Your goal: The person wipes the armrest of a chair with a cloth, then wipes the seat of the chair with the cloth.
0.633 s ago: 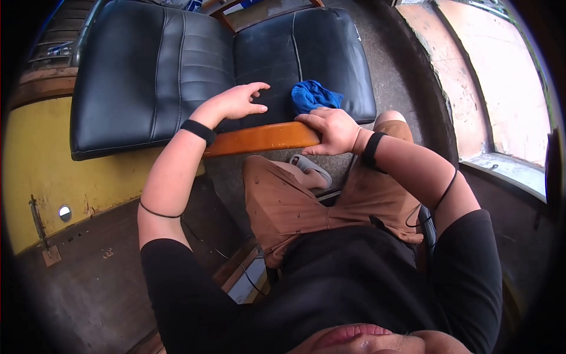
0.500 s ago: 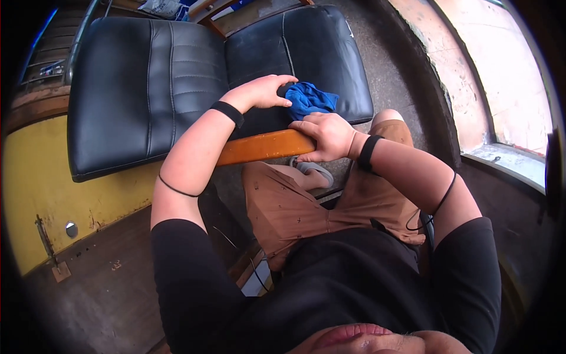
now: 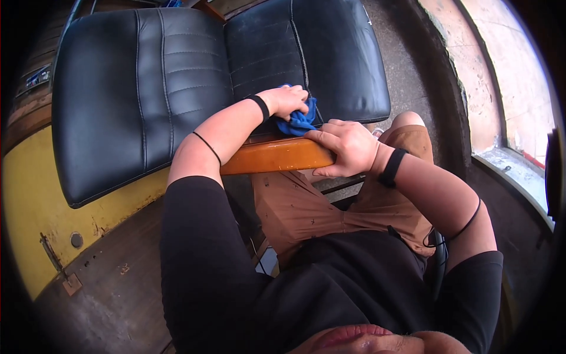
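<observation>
A black padded chair with stitched seams lies before me, its wooden armrest nearest my lap. My left hand is closed on a crumpled blue cloth, pressed to the black upholstery just beyond the armrest. Part of the cloth is hidden under the fingers. My right hand grips the right end of the armrest, thumb on the near side and fingers over the top. The cloth's edge lies close to the right fingertips.
A yellow panel with a metal bolt stands at the left, above a dark brown surface. On the right are a wall ledge and grey floor. My knees, in brown shorts, are below the armrest.
The left hand has closed on the blue cloth, which is bunched smaller and sits slightly nearer. The right hand keeps its grip on the armrest. The chair appears shifted slightly in view.
</observation>
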Available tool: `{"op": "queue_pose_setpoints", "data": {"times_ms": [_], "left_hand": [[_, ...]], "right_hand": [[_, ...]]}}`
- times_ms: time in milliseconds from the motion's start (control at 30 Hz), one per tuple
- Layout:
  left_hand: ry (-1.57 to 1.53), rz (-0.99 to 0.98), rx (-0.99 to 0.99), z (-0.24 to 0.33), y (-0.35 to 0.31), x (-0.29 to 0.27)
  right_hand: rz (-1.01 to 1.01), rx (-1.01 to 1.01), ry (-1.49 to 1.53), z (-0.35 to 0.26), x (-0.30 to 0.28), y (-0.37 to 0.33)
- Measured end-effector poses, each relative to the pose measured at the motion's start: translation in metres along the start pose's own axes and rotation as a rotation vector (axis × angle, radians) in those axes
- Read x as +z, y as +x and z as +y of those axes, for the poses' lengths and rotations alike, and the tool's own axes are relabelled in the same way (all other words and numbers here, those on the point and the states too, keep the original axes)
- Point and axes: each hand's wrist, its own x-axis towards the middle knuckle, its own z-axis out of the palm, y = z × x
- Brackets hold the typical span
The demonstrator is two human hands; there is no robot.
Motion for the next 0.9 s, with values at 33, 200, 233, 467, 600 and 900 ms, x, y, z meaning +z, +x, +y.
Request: {"op": "queue_pose_setpoints", "data": {"times_ms": [33,200,233,467,600,900], "left_hand": [[0.005,-0.045,-0.046,-0.009,-0.025,0.011],[-0.055,-0.212,-0.465,-0.043,-0.08,0.033],[-0.081,-0.219,-0.48,-0.045,-0.075,0.027],[-0.321,0.236,-0.474,-0.045,-0.035,-0.019],[-0.429,0.298,-0.579,-0.023,-0.028,-0.054],[-0.569,0.762,-0.641,0.027,-0.113,-0.069]], "right_hand": [[-0.01,-0.002,-0.014,-0.001,-0.002,0.002],[-0.03,0.002,-0.016,-0.001,-0.003,0.003],[-0.02,-0.01,-0.02,0.0,-0.001,0.002],[-0.054,-0.006,-0.031,-0.001,0.0,0.006],[-0.043,-0.011,-0.037,0.0,0.0,0.001],[-0.025,-0.05,-0.069,-0.006,0.001,0.0]]}}
